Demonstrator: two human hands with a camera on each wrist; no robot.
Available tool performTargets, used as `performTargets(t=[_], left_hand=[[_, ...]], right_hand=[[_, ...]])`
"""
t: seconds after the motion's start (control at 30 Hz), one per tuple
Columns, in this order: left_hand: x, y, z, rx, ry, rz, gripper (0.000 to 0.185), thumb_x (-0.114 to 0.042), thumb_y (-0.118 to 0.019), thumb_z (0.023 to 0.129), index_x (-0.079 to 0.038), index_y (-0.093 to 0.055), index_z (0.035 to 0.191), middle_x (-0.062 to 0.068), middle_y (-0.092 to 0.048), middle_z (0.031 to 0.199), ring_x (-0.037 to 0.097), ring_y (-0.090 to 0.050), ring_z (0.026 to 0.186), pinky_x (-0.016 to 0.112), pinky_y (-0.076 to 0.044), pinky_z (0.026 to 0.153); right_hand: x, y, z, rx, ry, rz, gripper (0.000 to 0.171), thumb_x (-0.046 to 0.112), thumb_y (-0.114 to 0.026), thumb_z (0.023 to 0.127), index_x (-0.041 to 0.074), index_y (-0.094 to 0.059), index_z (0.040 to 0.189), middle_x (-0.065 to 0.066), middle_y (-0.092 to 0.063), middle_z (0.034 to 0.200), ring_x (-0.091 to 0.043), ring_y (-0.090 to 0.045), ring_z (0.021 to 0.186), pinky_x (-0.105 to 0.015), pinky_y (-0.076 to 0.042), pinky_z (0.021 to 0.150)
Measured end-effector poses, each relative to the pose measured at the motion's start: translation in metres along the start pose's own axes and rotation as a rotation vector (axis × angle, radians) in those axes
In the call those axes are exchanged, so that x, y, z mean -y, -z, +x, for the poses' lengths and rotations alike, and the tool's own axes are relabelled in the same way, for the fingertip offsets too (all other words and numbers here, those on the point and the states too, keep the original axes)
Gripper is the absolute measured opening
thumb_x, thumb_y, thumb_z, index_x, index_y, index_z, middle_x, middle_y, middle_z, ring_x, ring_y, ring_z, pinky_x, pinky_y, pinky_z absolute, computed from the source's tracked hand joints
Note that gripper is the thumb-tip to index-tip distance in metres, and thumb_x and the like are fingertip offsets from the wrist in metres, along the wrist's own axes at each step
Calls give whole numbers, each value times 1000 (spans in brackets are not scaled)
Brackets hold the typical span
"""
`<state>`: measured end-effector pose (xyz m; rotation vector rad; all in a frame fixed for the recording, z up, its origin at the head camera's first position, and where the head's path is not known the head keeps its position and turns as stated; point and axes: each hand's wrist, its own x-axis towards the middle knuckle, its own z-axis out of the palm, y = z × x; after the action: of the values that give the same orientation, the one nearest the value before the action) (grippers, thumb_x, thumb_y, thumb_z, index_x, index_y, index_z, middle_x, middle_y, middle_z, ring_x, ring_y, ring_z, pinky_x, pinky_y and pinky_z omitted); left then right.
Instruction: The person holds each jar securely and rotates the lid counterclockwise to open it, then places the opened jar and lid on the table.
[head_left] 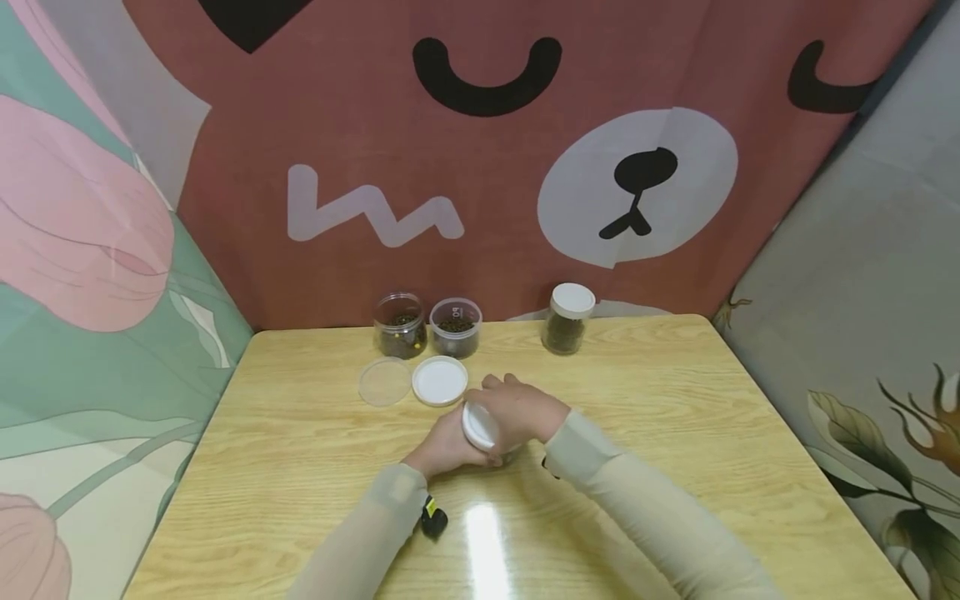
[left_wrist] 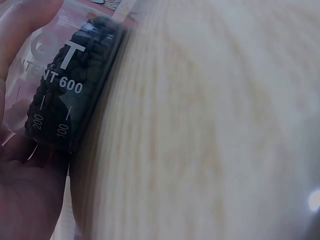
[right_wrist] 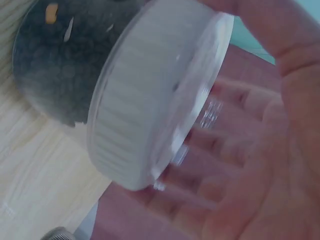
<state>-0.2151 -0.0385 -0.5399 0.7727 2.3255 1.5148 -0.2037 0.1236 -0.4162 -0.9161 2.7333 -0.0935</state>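
Jar, lower centre of the head view, is grasped by the left hand; right hand seemingly grips its white lid: best kept level, turned evenly.

The head view looks forward and down from above the near side of the surface, far enough back to take in both far corners and the curtain behind. The left wrist view looks close and low along the surface at the left hand; the right wrist view, tilted, looks closely past the right hand toward the curtain. Both wrist views share the jar.
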Motion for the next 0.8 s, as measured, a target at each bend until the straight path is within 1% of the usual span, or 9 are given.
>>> performTargets(t=[0.1,0.2,0.27,0.37,0.43,0.57,0.67,0.73,0.8], left_hand=[[0,-1,1,1,-4,3,94,-33,-99,61,-17,-53,141,-5,-66,125,14,-62,112,37,-48,103],[1,-2,1,5,-17,-1,97,-34,-99,61,-15,-52,143,-3,-64,127,15,-62,112,38,-49,102],[2,-4,2,10,-26,-25,103,-33,-99,61,-16,-47,148,-2,-62,133,16,-61,116,38,-48,103],[4,-5,3,16,-36,-85,110,-28,-99,61,-20,-40,154,-2,-57,140,18,-59,121,40,-47,106],[4,-6,3,19,-38,-121,112,-25,-99,61,-22,-39,155,-3,-56,142,18,-58,123,41,-45,108],[3,-6,2,28,-38,-155,108,-21,-99,62,-21,-41,153,-2,-58,140,19,-58,122,42,-44,108],[3,-5,1,35,-39,-161,105,-21,-98,63,-20,-42,152,-2,-58,139,19,-58,122,42,-44,108],[4,-3,1,39,-43,-165,106,-20,-98,63,-21,-41,152,-2,-57,140,19,-58,123,42,-43,109],[5,-1,1,41,-47,-166,107,-20,-99,63,-21,-41,153,-3,-56,141,19,-57,123,42,-43,109]], right_hand=[[-3,3,-3,2,65,-11,85,31,-99,55,24,-61,131,1,-57,114,-20,-51,100,-38,-50,86],[-5,6,-7,7,131,-29,82,28,-98,59,25,-61,132,0,-57,122,-24,-54,103,-39,-53,83],[-7,8,-9,14,169,-35,82,24,-98,60,26,-61,133,-1,-57,130,-26,-55,112,-42,-54,87],[-11,11,-11,25,223,-30,82,17,-97,60,25,-61,133,-3,-55,139,-29,-53,125,-46,-51,98],[-12,11,-11,28,261,-18,81,13,-97,60,23,-62,132,-4,-55,141,-28,-50,129,-47,-48,104],[-13,11,-9,31,335,-6,79,8,-96,59,22,-62,129,-4,-56,137,-26,-51,129,-42,-45,108],[-12,10,-8,17,371,-17,79,10,-96,58,20,-62,128,-5,-56,135,-25,-51,127,-40,-45,108],[-12,9,-8,-4,384,-33,77,12,-97,60,20,-61,128,-6,-56,134,-26,-51,126,-41,-45,107],[-11,7,-8,-14,381,-41,77,15,-97,62,20,-60,129,-8,-55,137,-28,-50,128,-43,-44,108]])
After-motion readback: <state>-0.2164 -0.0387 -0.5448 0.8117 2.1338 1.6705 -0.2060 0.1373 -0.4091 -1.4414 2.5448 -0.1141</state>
